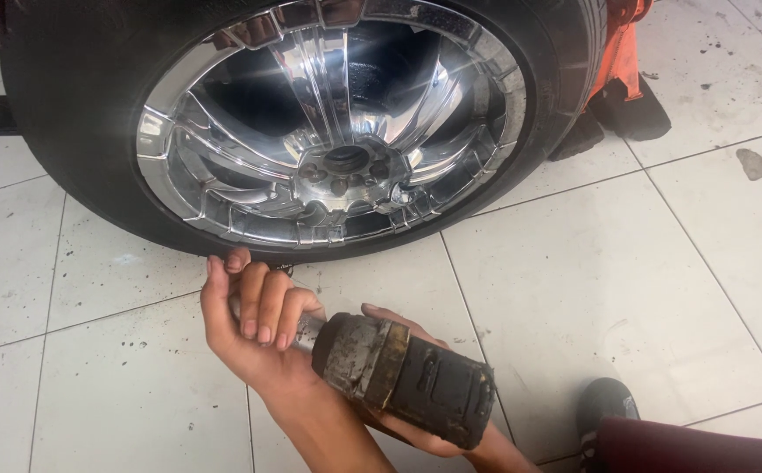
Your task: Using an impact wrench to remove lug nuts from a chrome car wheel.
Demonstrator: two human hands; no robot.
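My left hand [254,320] is curled around the metal nose of a worn, dirty impact wrench [407,377], close to the floor. My right hand [438,438] grips the wrench's dark body from underneath and is mostly hidden by it; a few fingers show at its top edge. The tool's nose points up and left toward a car wheel with a chrome rim [337,131] and a black tyre [74,131]. Lug nuts [339,186] ring the hub hole at the rim's centre. The wrench is below the tyre and does not touch the rim.
White floor tiles [591,280] with dark spots lie under everything. An orange jack [619,52] with black parts sits behind the tyre at the upper right. A dark shoe [604,407] and a red trouser leg [696,447] are at the bottom right.
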